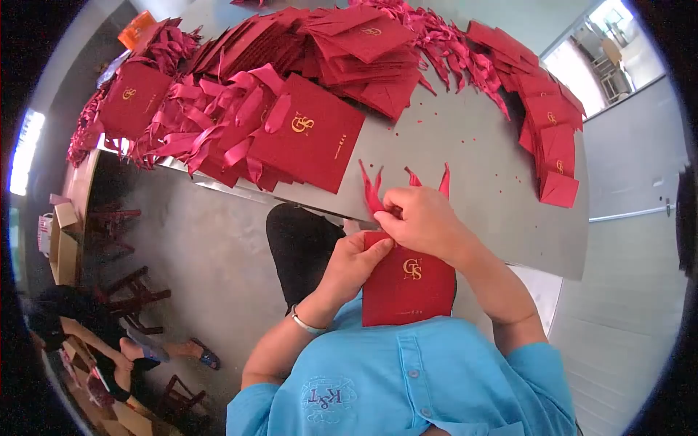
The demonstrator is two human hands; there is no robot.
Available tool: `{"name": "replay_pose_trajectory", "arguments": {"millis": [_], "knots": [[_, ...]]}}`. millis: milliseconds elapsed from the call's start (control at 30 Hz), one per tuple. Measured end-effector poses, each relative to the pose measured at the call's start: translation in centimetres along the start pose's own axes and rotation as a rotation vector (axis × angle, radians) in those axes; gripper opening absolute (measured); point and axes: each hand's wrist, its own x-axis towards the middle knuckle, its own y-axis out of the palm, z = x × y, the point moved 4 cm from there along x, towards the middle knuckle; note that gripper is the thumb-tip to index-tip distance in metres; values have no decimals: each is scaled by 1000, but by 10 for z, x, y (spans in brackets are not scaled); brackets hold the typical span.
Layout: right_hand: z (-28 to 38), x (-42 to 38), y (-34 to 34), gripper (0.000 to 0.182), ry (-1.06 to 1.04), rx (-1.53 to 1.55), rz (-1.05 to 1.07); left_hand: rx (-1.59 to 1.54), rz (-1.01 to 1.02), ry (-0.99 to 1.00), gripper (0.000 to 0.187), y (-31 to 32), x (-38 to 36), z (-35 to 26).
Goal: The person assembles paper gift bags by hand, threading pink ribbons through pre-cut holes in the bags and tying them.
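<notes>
A red paper bag (407, 283) with a gold monogram stood upright against the person's blue shirt (407, 378), just below the near edge of the grey table (465, 145). Red ribbon ends (372, 190) stuck up from its top edge, splayed into several points. The left hand (350, 265) gripped the bag's upper left corner, thumb laid across the front face and fingers curled behind. The right hand (422, 218) was closed at the top edge, fingertips pinched on the ribbon where it met the bag. A bracelet (305, 323) circled the left wrist. On the table beyond lay a finished bag with a pink-red bow (309, 134), heaps of flat red bags (363, 43), loose ribbons (451, 43), and a row of bags (552, 123) along the right edge. Another person (109, 349) sat on the floor at lower left.
</notes>
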Motion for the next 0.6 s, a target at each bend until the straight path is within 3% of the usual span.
{"name": "replay_pose_trajectory", "arguments": {"millis": [300,600], "knots": [[-6,-1,10,18,17,16,-150,236,55,-27,24,5,0,-10],[-19,22,-1,24,67,1,-150,127,9,-35,23,5,2,0]]}}
